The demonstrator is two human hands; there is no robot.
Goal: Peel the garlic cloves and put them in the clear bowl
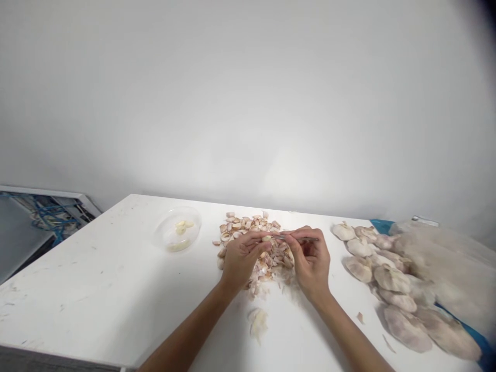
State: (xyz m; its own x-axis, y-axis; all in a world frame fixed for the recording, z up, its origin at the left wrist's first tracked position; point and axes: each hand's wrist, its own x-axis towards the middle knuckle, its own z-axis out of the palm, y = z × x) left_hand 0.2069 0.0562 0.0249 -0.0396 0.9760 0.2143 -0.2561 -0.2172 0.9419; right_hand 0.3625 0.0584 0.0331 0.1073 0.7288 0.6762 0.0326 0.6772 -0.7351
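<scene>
My left hand (242, 258) pinches a pale garlic clove (266, 238) between thumb and fingertips, above a heap of loose cloves. My right hand (314, 261) is closed round a thin grey knife (281, 236), its tip touching or very near the clove. Fingers partly cover the knife, so its full shape is hidden. Beneath both hands lie unpeeled garlic cloves (248, 223) mixed with papery skins (264, 271). To the left, a clear round bowl (158, 240) holds a few peeled cloves (181, 227).
Several whole garlic bulbs (391, 279) lie at the right beside a translucent plastic bag (457, 268) with blue parts. A piece of skin (258, 324) rests near the front of the white table (155, 305). Behind it stands a plain wall (248, 103). Blue cables (54, 217) show at far left.
</scene>
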